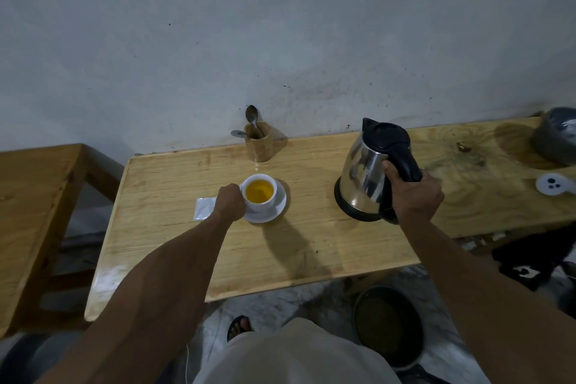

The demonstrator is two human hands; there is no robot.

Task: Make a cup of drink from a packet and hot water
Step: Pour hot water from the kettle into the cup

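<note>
A white cup (pixel 259 200) filled with yellow-orange liquid stands on a white saucer (pixel 276 212) in the middle of the wooden table (pixel 174 227). My left hand (pixel 230 203) is closed against the cup's left side, at its handle. A white packet (pixel 204 209) lies flat just left of that hand, partly hidden by it. To the right, a steel kettle (pixel 364 178) with a black lid and handle is tilted slightly, its base at the tabletop. My right hand (pixel 414 193) grips the kettle's black handle.
A wooden holder (pixel 260 150) with two spoons stands against the wall behind the cup. The kettle's white power base (pixel 553 70) and a grey pot (pixel 554 140) sit at the far right. A second wooden table (pixel 34 196) is on the left. A dark pot (pixel 388 326) stands on the floor.
</note>
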